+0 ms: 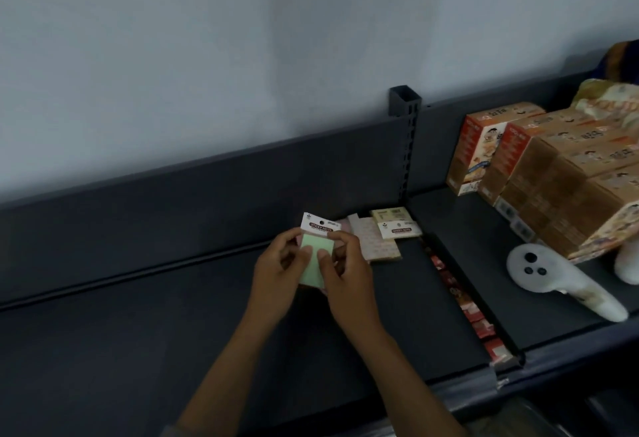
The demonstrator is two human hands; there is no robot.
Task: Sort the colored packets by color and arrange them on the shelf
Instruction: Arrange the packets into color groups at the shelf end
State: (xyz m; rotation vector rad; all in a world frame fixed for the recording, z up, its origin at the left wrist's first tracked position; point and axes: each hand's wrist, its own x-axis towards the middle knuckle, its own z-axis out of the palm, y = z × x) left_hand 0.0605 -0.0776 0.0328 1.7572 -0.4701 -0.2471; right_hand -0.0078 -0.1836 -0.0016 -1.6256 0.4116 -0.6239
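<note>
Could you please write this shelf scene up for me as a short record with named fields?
setting: dark shelf against a pale wall
held item: green sticky note packet
left hand: grips the packet's left edge
right hand: grips the packet's right edge
already on shelf: pink packet and yellow packet, lying flat near the upright post
right bay: cardboard boxes, white controller

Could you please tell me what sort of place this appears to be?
Probably a shop aisle: a dark metal display shelf with a slotted upright, stocked cartons, and carded sticky-note packets.
</note>
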